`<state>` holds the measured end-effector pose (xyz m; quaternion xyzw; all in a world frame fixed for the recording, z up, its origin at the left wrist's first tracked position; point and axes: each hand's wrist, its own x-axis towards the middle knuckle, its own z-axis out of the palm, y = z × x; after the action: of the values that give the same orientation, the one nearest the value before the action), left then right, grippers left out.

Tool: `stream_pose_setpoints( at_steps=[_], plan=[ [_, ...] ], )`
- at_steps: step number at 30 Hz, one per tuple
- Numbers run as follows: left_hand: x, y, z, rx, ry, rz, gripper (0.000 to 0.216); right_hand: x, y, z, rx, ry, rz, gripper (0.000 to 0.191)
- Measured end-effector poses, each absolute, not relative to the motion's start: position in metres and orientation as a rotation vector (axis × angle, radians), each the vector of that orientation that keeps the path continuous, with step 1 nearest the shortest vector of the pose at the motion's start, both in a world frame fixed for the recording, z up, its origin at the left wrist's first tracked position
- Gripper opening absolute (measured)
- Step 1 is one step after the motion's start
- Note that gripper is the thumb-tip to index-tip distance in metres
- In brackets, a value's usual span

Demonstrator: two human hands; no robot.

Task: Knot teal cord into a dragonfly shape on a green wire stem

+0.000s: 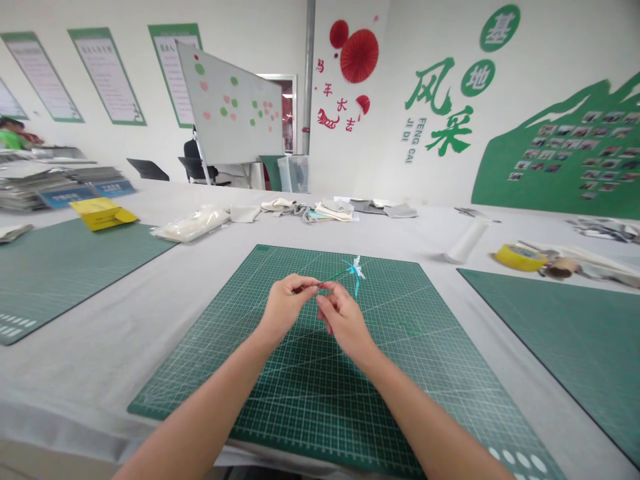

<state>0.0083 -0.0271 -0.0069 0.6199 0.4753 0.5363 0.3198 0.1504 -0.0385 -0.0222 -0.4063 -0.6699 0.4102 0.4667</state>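
Observation:
Both my hands meet above the middle of a green cutting mat (pixel 280 413). My left hand (pixel 285 308) and my right hand (pixel 343 319) each pinch the near end of a thin stem. The stem runs up and to the right and ends in a small teal and white beaded piece (pixel 356 269) with a teal strand hanging from it. The fingers of both hands are closed around the stem. A faint teal scrap (pixel 413 327) lies on the mat to the right of my right hand.
Two more green mats lie at the left (pixel 65 267) and right (pixel 575 333). Behind are a yellow packet (pixel 103 213), a clear bag (pixel 193 224), folded cloth (pixel 320 210), a white roll (pixel 467 240), yellow tape (pixel 520 257) and stacked papers (pixel 35 183).

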Motion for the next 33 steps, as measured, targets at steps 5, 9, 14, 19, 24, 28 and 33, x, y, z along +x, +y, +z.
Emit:
stream_pose_setpoints(
  at_steps=[5,9,14,19,24,28,33],
  plan=[
    [0.0083,-0.0264,-0.0086,1.658,1.297,1.406,0.014,0.1553,-0.04,-0.0197,-1.155,-1.683,0.632,0.016],
    [0.0101,-0.0283,-0.0077,1.633,1.304,1.388,0.014,0.155,-0.0415,-0.0197,-1.182,-1.757,0.577,0.016],
    [0.0116,-0.0302,-0.0071,1.603,1.348,1.381,0.013,0.1557,-0.0435,-0.0172,-1.165,-1.839,0.526,0.016],
    [0.0116,-0.0296,-0.0072,1.616,1.346,1.378,0.012,0.1595,-0.0416,-0.0156,-1.199,-1.902,0.44,0.018],
    [0.0117,-0.0305,-0.0071,1.683,1.378,1.375,0.011,0.1613,-0.0412,-0.0161,-1.225,-1.934,0.36,0.019],
    [0.0108,-0.0321,-0.0079,1.813,1.499,1.398,0.011,0.1601,-0.0443,-0.0164,-1.215,-2.008,0.219,0.02],
    [0.0101,-0.0345,-0.0089,2.038,1.572,1.401,0.013,0.1593,-0.0474,-0.0174,-1.183,-2.069,-0.044,0.023]
  ],
)
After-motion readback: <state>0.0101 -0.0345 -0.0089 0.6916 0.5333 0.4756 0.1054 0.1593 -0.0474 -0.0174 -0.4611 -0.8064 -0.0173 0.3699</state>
